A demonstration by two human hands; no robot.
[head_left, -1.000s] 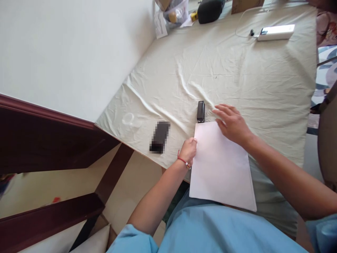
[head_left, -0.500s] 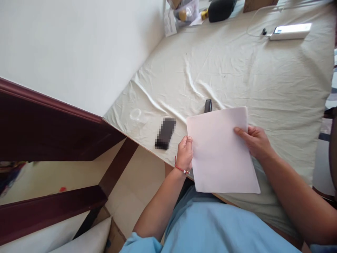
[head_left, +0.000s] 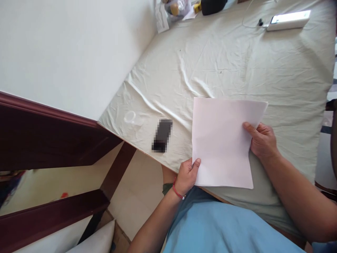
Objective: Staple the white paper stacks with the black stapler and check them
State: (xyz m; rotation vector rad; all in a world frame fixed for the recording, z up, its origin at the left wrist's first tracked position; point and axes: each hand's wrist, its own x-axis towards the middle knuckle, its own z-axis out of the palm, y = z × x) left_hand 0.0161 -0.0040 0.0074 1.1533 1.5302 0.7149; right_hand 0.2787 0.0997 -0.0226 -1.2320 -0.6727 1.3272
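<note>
Both of my hands hold a stack of white paper sheets (head_left: 222, 142) above the near edge of the cloth-covered table. My left hand (head_left: 187, 175), with a red bracelet at the wrist, pinches the lower left edge, thumb on top. At the right edge my right hand (head_left: 263, 138) grips the sheets, its thumb lying on the top face and the fingers underneath. To the left of the paper lies a dark, pixelated rectangular object (head_left: 162, 136). Whatever lies directly beneath the sheets is hidden.
A clear round plastic piece (head_left: 130, 117) lies by the table's left edge. Far right on the cloth (head_left: 231, 56) is a white device (head_left: 289, 21) with a cable. A plastic tub (head_left: 179, 8) and a black case (head_left: 213, 6) stand at the back, beside a white wall (head_left: 79, 49).
The paper has turned clockwise and shifted slightly right. My left hand has slid down to the lower left edge. The black item that stuck out behind the paper is now covered.
</note>
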